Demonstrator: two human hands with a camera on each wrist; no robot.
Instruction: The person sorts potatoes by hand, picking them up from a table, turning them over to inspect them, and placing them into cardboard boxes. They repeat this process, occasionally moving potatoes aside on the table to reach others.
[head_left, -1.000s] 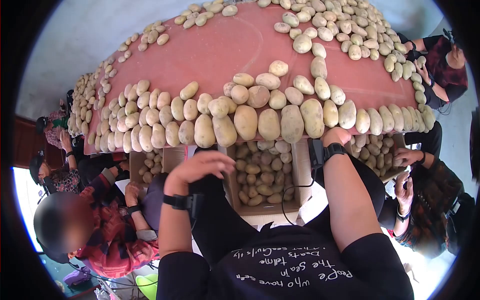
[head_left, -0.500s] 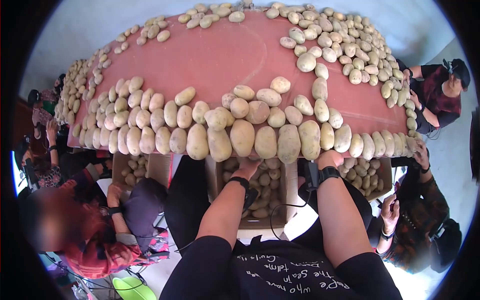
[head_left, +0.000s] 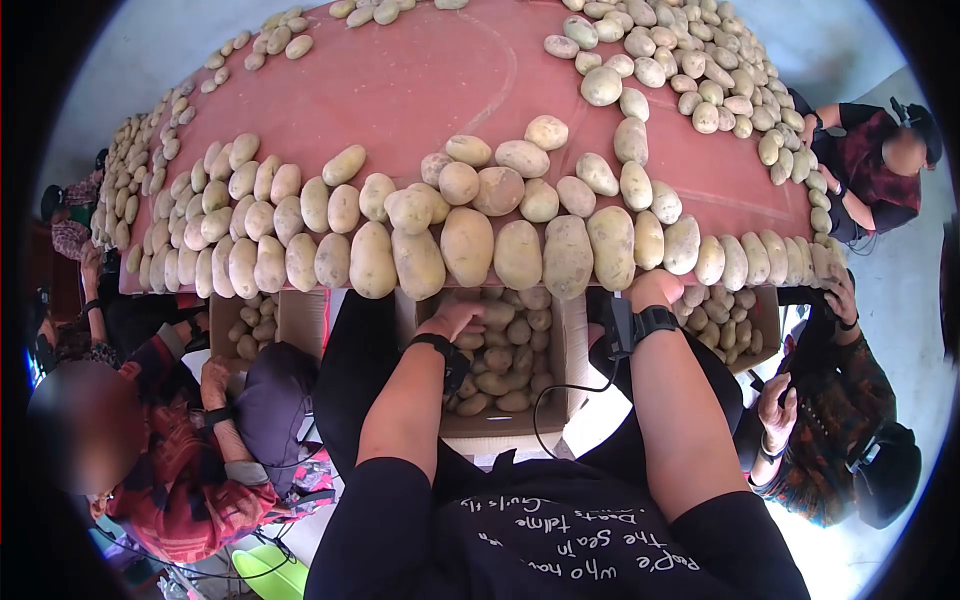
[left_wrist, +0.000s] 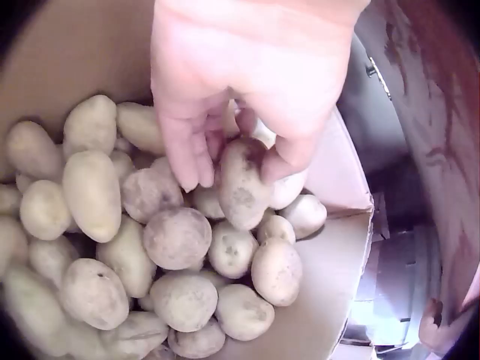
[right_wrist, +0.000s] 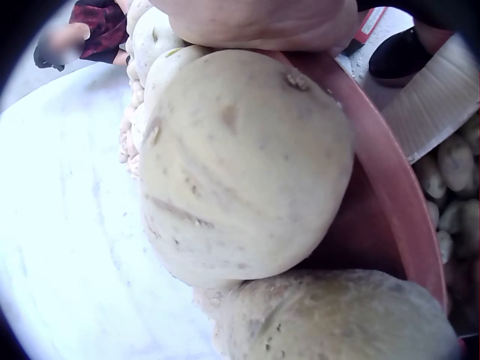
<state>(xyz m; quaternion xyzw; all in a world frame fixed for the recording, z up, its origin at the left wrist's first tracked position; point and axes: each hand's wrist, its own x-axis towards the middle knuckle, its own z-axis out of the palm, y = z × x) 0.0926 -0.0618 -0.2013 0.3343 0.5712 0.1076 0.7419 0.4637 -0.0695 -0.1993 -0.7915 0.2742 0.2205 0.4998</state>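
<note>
My left hand reaches into a cardboard box of potatoes below the table edge. In the left wrist view, its fingers and thumb pinch an oval potato with dark patches, among the others in the box. My right hand is at the table's front edge, right by a row of potatoes. In the right wrist view a large pale potato fills the middle, with part of the right hand above it. The right fingertips are hidden, so I cannot tell whether they grip anything.
Potatoes line the red table along its front edge, with a heap at the far right. Other people sit at both sides, beside boxes of potatoes. A cable runs from my right wrist.
My left hand was raised beside the box, then went under the table edge; now it is among the boxed potatoes, pinching one. My right hand stays at the table edge. The head view has shifted slightly.
</note>
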